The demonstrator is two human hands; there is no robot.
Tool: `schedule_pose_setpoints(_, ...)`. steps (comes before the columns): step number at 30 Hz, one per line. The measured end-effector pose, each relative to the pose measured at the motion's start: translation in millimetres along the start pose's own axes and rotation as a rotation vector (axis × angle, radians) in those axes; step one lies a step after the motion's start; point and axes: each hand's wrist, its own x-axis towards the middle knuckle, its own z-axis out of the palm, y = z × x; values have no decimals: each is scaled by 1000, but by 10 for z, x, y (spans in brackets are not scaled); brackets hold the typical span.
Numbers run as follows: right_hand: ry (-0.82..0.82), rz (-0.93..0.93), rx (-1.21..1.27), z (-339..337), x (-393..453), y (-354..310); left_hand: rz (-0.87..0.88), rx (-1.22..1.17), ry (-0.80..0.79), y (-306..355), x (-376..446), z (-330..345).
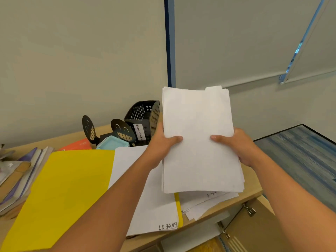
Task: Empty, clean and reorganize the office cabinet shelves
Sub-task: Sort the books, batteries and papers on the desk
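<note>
Both hands hold a stack of white paper (pixel 198 140) up in the air above the right part of a wooden cabinet top (pixel 251 186). The left hand (pixel 161 142) grips the stack's left edge, thumb curled over the front sheet and fingers hidden behind it. The right hand (pixel 240 146) grips the right edge the same way, thumb on the front and fingers behind. The stack stands nearly upright, tilted slightly, with its sheets a little uneven along the top and bottom edges.

Below the stack, on the cabinet top, lie loose sheets (pixel 145 197) with handwriting near their near edges, and a thin yellow strip shows between them. To their left lies a large yellow folder (pixel 67 193), reaching to the near left corner of the view. Left of the folder sits a pile of books (pixel 20 177). Farther back, by the wall, stands a black mesh holder (pixel 143 119) with a white label reading MAGAZINE. Just left of it are two black bookends (pixel 109 130) with smiling faces, and a light blue box (pixel 112 143) sits in front of them. An orange item (pixel 78 145) peeks out beside the box, behind the folder.

At the near right, below the cabinet top, cardboard boxes (pixel 254 230) with metal clips show
</note>
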Motion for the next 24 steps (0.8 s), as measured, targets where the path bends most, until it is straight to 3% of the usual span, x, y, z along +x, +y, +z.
schedule_pose_setpoints(4, -79, 90, 32, 337, -68, 246, -114, 19, 166, -253, -259, -335)
schedule_pose_setpoints(8, -189, 225, -42, 763, -109, 608, -241, 166, 223, -598, -654, -714)
schedule_pose_setpoints(13, -319, 291, -154, 1219, -124, 757, -296, 394, 265, -843, -873, -1104)
schedule_pose_setpoints(18, -288, 273, -206, 1496, 26, 658, -245, 520, 362, -810, -718, -1415)
schedule_pose_setpoints(21, -249, 290, -376, 1614, 82, 657, -311, 713, 332, -858, -644, -1503)
schedule_pose_setpoints(24, -207, 294, -696, 1661, 84, 687, -451, 1089, 264, -929, -682, -1464)
